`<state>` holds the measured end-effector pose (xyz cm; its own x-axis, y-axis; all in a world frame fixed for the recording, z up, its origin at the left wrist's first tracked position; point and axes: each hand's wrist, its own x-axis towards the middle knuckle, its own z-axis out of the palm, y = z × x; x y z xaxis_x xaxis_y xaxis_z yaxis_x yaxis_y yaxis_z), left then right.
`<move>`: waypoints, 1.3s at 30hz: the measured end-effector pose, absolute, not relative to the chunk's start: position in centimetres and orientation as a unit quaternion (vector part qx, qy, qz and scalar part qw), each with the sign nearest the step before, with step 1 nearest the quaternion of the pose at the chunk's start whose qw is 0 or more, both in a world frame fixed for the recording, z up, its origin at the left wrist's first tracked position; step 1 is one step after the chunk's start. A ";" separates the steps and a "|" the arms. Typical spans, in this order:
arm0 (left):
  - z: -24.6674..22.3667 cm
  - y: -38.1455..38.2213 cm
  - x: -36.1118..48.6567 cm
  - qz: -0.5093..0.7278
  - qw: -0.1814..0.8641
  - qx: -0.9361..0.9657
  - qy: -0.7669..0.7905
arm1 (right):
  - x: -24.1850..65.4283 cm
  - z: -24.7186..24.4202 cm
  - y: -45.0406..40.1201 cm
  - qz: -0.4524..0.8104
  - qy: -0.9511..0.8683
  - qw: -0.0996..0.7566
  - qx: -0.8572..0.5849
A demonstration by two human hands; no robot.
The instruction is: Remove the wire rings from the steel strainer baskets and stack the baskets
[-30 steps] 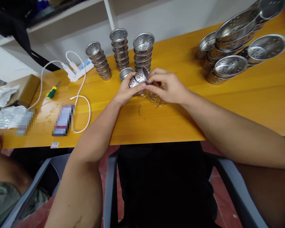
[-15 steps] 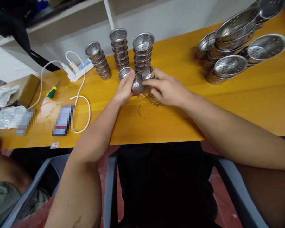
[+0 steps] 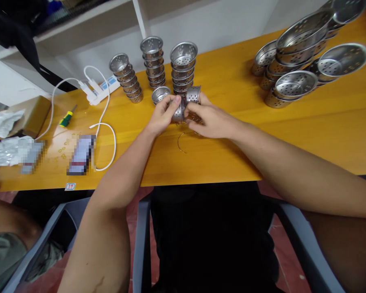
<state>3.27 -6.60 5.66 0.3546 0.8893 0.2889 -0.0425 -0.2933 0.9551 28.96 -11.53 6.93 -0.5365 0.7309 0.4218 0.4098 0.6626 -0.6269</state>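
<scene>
A small perforated metal cup is tilted in my left hand, with the thumb on top and the fingers round its side. My right hand meets the cup's right end with bent, closed fingers. What lies between those fingertips is too small to make out. Just behind them is another perforated cup. Thin bent wires lie on the table, partly hidden under my right hand. One curved wire lies apart, nearer the front edge. A further cup stands open-side up behind my left hand.
Three stacks of perforated cups, left, middle and right, stand at the back. More stacked cups occupy the table's right. Leftward lie a power strip, a phone, a screwdriver and a white cable. A person sits at far left.
The cup in my left hand has turned, showing more of its side. My right hand has dropped slightly, its index finger now bent rather than stretched over the cup. The cup behind shows more fully.
</scene>
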 end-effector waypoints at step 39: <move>8.6 -9.5 5.2 0.422 0.642 0.544 0.337 | 28.7 7.5 -9.0 0.194 -0.819 0.478 -0.252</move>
<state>5.25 -9.47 8.61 0.4162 0.9089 0.0268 -0.1760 0.0516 0.9830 28.68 -9.03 7.53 -0.4159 0.5980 0.6851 0.2264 0.7977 -0.5589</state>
